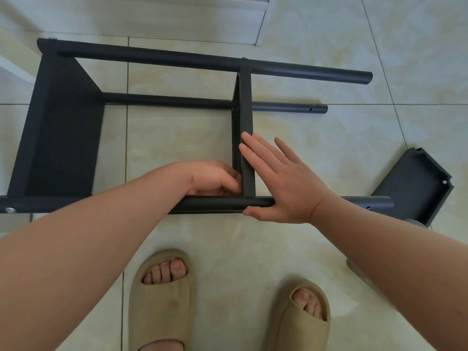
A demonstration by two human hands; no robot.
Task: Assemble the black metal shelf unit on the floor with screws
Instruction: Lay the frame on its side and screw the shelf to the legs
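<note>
The black metal shelf unit [63,138] lies on its side on the tiled floor, with round tube legs running left to right. A middle shelf panel [245,102] stands on edge between the tubes. My left hand [215,178] curls against the lower left side of that panel, just above the near tube [212,202]. My right hand [281,178] lies flat with straight fingers on the panel's right side, its thumb under the near tube beside a silver screw head [249,206]. A loose black shelf tray [417,186] lies at the right.
Another screw head [10,210] shows at the near tube's left end. My two feet in beige slippers [162,297] stand on the tiles below the frame. A white door frame [260,21] is at the top. A grey object [415,221] lies under my right forearm.
</note>
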